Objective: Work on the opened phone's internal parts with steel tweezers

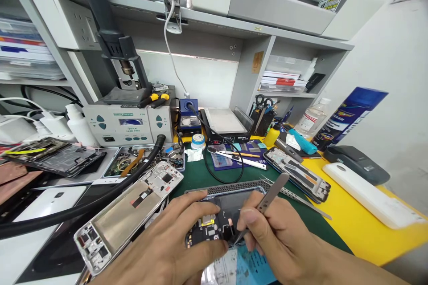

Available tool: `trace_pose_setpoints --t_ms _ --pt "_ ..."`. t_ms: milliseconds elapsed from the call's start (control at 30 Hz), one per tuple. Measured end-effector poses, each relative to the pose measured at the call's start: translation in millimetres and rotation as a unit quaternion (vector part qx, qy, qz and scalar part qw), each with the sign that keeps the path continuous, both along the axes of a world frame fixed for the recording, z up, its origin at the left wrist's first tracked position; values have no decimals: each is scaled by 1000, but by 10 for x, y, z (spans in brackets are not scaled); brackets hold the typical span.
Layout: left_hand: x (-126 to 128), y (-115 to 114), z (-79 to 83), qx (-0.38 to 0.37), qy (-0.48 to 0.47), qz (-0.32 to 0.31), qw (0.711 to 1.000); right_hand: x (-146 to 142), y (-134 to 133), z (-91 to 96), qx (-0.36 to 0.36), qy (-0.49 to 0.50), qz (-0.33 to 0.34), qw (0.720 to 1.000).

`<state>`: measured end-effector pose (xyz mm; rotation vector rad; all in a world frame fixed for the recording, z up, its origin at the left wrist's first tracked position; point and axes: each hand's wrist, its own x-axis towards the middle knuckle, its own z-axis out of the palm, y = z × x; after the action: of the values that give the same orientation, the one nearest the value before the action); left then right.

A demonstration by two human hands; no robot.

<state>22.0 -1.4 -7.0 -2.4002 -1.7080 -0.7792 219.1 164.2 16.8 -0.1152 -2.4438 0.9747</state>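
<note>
An opened phone (pixel 224 218) with its dark board exposed lies on the green mat (pixel 197 176) at the front centre. My left hand (pixel 167 245) rests on its left side, fingers spread over the edge and holding it down. My right hand (pixel 284 236) pinches metal tweezers (pixel 267 198), whose tips touch the board near the phone's middle. A blue-and-white sheet (pixel 240 267) lies under the phone's near end.
A bare phone frame (pixel 130 209) lies at the left, another (pixel 296 173) at the right by a second pair of tweezers (pixel 301 198). A rework station (pixel 129 122), parts tray (pixel 133 160), black hose (pixel 83 207), white case (pixel 368 193) and yellow mat (pixel 351 222) surround the mat.
</note>
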Motion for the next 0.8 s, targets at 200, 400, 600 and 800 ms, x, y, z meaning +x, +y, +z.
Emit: trace_pose_setpoints --t_ms 200,400,600,800 --pt "-18 3 -84 38 -33 -20 999 -19 -4 36 15 -1 2 1000" --pt "22 5 81 19 -23 3 1000 -27 9 34 35 9 -6 999" --pt "105 -22 128 28 -10 48 998 -26 1 -24 41 38 9 998" --pt "82 -37 150 18 -5 68 997 -50 25 -43 24 46 37 998"
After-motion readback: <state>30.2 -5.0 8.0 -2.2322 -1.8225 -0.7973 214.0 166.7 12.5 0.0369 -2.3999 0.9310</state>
